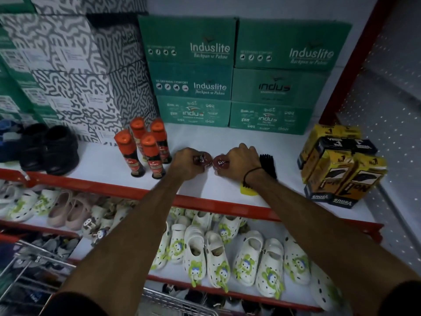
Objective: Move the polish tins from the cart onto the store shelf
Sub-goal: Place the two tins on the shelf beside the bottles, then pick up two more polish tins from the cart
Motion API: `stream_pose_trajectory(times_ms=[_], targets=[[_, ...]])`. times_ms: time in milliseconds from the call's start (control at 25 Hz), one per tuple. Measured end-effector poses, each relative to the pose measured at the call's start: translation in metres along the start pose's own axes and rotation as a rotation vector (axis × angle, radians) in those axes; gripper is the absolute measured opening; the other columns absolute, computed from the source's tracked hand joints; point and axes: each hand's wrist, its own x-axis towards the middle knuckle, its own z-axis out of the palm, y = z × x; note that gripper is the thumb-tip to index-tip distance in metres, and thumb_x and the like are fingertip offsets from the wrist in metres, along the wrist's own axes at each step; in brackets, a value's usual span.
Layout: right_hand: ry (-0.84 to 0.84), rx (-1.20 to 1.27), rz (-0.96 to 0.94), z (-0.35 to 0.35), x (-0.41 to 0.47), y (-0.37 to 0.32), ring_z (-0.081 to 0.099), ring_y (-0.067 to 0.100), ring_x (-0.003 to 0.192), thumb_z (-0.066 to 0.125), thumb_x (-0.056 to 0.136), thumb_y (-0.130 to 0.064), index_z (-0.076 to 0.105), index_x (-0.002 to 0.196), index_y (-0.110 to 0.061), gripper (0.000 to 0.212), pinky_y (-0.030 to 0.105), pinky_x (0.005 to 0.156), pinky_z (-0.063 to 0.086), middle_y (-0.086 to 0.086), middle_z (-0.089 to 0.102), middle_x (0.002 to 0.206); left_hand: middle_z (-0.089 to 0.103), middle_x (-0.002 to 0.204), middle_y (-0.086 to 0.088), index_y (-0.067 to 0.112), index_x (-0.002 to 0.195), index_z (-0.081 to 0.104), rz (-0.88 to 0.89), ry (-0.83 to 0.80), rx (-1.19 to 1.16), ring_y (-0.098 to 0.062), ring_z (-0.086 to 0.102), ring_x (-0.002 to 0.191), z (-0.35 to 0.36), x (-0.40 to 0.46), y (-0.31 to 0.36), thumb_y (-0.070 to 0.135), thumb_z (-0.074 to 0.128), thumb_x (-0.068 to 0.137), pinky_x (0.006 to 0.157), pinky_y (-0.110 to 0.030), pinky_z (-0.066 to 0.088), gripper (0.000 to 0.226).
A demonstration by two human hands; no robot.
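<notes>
Two round dark-red polish tins sit side by side on the white store shelf (227,142). My left hand (185,164) grips the left polish tin (203,158) from its near-left side. My right hand (239,161) holds the right polish tin (220,164) from its right. Both tins rest on or just above the shelf surface, almost touching each other. A corner of the wire cart (177,302) shows at the bottom of the view.
Several orange-capped Kiwi polish bottles (145,149) stand left of my hands. A black brush (268,164) and a yellow item (248,190) lie by my right wrist. Yellow Venus boxes (339,165) are stacked right, green shoe boxes (227,74) behind, black shoes (50,149) left, white clogs (227,254) below.
</notes>
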Motion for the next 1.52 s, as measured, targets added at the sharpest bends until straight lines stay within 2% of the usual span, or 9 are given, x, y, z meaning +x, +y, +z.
stream_pose_trajectory(times_ms=[600,720,800,1000,1120,1240,1320,1440,1520], targets=[[0.025,0.038,0.04,0.006,-0.003,-0.002,0.055,0.03,0.109,0.063,0.072,-0.074,0.072,0.116,-0.034,0.059,0.043,0.091,0.042,0.005,0.074,0.105,0.077,0.102,-0.013,0.013,0.105,0.077,-0.035,-0.021,0.056,-0.03,0.071,0.097,0.001,0.0,-0.004,0.024,0.082,0.074,0.077,-0.025,0.047,0.033],[0.015,0.102,0.048,-0.003,-0.008,-0.003,0.053,0.032,0.12,0.062,0.074,-0.074,0.059,0.134,-0.035,0.072,0.045,0.097,0.039,0.006,0.072,0.12,0.07,0.122,-0.016,0.015,0.122,0.07,-0.014,-0.009,0.027,-0.032,0.065,0.114,0.003,-0.004,-0.005,0.023,0.084,0.072,0.095,-0.03,0.05,0.052],[0.136,0.17,0.049,-0.014,-0.018,-0.01,0.055,0.033,0.119,0.061,0.079,-0.066,0.055,0.139,-0.029,0.07,0.045,0.095,0.04,0.008,0.072,0.119,0.06,0.135,-0.022,0.009,0.131,0.062,0.003,0.062,0.005,-0.037,0.056,0.126,0.003,-0.014,-0.007,0.024,0.082,0.073,0.108,-0.039,0.045,0.063],[0.569,0.396,-0.119,-0.017,-0.077,-0.07,0.059,0.027,0.094,0.066,0.08,-0.043,0.069,0.108,-0.024,0.034,0.041,0.08,0.044,-0.003,0.073,0.093,0.064,0.112,-0.014,0.005,0.108,0.068,0.123,0.423,-0.12,-0.029,0.062,0.105,-0.012,-0.095,-0.022,0.012,0.065,0.082,0.089,-0.035,0.049,0.027],[0.632,0.502,-0.255,0.011,-0.114,-0.126,0.059,0.027,0.089,0.069,0.078,-0.033,0.07,0.102,-0.018,0.028,0.041,0.076,0.043,-0.002,0.072,0.092,0.059,0.114,-0.014,0.005,0.102,0.065,0.07,0.649,-0.118,-0.022,0.059,0.097,-0.009,-0.165,-0.053,0.007,0.06,0.081,0.078,-0.029,0.047,0.021],[0.515,0.519,-0.407,0.067,-0.151,-0.182,0.059,0.031,0.089,0.065,0.081,-0.031,0.07,0.102,-0.011,0.03,0.043,0.075,0.043,0.005,0.071,0.096,0.056,0.111,-0.018,0.002,0.097,0.062,-0.068,0.725,-0.128,-0.028,0.058,0.094,0.018,-0.227,-0.108,0.0,0.058,0.083,0.078,-0.034,0.048,0.015],[0.352,0.542,-0.509,0.12,-0.184,-0.214,0.058,0.033,0.09,0.063,0.084,-0.03,0.069,0.105,-0.008,0.03,0.043,0.074,0.043,0.01,0.069,0.097,0.055,0.11,-0.019,0.002,0.1,0.06,-0.185,0.648,-0.116,-0.03,0.057,0.097,0.058,-0.277,-0.155,-0.003,0.056,0.084,0.082,-0.039,0.05,0.017],[-0.017,0.479,-0.566,0.227,-0.238,-0.245,0.063,0.035,0.095,0.065,0.08,-0.03,0.068,0.11,-0.007,0.038,0.042,0.078,0.052,0.014,0.07,0.103,0.056,0.12,-0.021,0.008,0.113,0.055,-0.387,0.31,-0.026,-0.037,0.056,0.108,0.14,-0.357,-0.225,0.001,0.058,0.083,0.085,-0.047,0.053,0.032],[-0.31,0.396,-0.55,0.299,-0.276,-0.256,0.065,0.038,0.103,0.066,0.073,-0.032,0.065,0.121,-0.006,0.054,0.047,0.084,0.057,0.017,0.069,0.115,0.052,0.133,-0.02,0.011,0.123,0.056,-0.57,-0.033,-0.034,-0.039,0.055,0.115,0.2,-0.406,-0.264,0.022,0.052,0.08,0.087,-0.051,0.055,0.044]])
